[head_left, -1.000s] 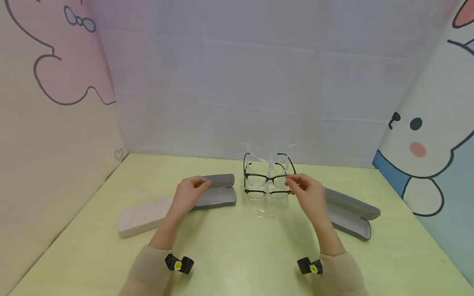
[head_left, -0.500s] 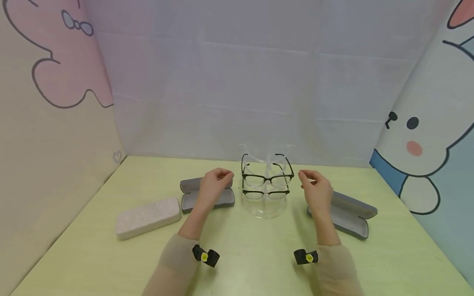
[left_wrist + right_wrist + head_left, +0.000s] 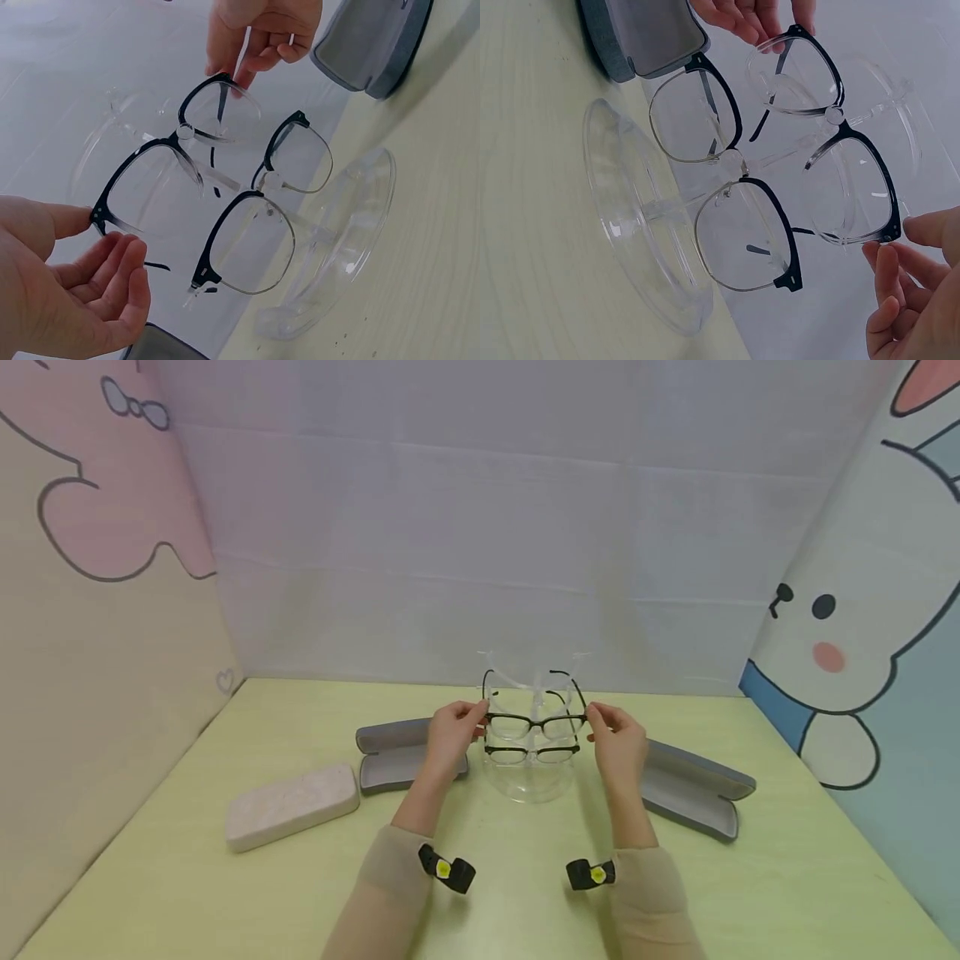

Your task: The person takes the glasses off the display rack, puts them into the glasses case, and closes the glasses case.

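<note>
In the head view, holding the upper glasses [image 3: 535, 724] at the clear stand [image 3: 528, 790], toward the far edge of the counter [image 3: 517, 902] and about midway between its left and right edges. Pinching one end of the dark front with the fingers of the left hand [image 3: 452, 735], the other with those of the right hand [image 3: 619, 747], and pointing the temples toward the far edge. Showing the lower glasses [image 3: 557, 750] just below, on the stand. Partly covering an open grey case [image 3: 397, 767] on the left and a second grey case [image 3: 690, 792], also open, on the right. Showing a closed pale case [image 3: 292, 807] nearer the left edge. Wearing beige sleeves, with a black device [image 3: 450, 870] at the left wrist.

In the left wrist view, closing thumb and fingers narrowly on the near corner of the upper frame, leaving contact between bridge and stand unclear.

In the right wrist view, gripping the opposite corner likewise, well above the stand's rounded base.
</note>
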Tool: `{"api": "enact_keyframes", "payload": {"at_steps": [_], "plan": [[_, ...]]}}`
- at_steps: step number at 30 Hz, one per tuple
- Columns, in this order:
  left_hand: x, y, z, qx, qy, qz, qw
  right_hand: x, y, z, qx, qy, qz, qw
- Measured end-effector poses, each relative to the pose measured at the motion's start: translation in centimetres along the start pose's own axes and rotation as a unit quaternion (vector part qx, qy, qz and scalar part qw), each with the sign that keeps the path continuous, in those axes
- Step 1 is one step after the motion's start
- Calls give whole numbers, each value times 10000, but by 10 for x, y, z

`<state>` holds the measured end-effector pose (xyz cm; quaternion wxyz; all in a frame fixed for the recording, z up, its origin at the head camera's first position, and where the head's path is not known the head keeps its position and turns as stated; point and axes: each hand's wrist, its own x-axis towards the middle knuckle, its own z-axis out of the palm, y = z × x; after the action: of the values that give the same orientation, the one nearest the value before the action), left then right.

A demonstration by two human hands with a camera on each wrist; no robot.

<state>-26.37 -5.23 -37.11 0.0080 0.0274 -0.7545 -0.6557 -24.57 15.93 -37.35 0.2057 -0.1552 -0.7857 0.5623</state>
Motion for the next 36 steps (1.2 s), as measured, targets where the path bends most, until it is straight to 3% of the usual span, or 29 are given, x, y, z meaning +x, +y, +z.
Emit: {"api": "enact_keyframes", "payload": {"at_steps": [8, 17, 22, 29, 32, 36], "plan": [[-7, 3, -3, -547, -53, -151, 9984, -3, -1, -1, 362, -222, 391, 9983], [-11, 3, -12, -868, -67, -128, 9961, -7, -16, -12, 1014, -1026, 636, 9875], [-15, 12, -19, -904, -104, -3, 9958, -7, -25, -24, 530, -1876, 563, 9792], [-23, 23, -29, -758, -432, -9, 9962, -6, -30, -39, -132, -2777, 355, 9599], [-28, 28, -32, -594, -534, 39, 9968, -6, -32, -44, -339, -3055, 240, 9513], [-32, 35, -38, -374, -696, 66, 9969, -7, -37, -51, -480, -3161, 101, 9474]]}}
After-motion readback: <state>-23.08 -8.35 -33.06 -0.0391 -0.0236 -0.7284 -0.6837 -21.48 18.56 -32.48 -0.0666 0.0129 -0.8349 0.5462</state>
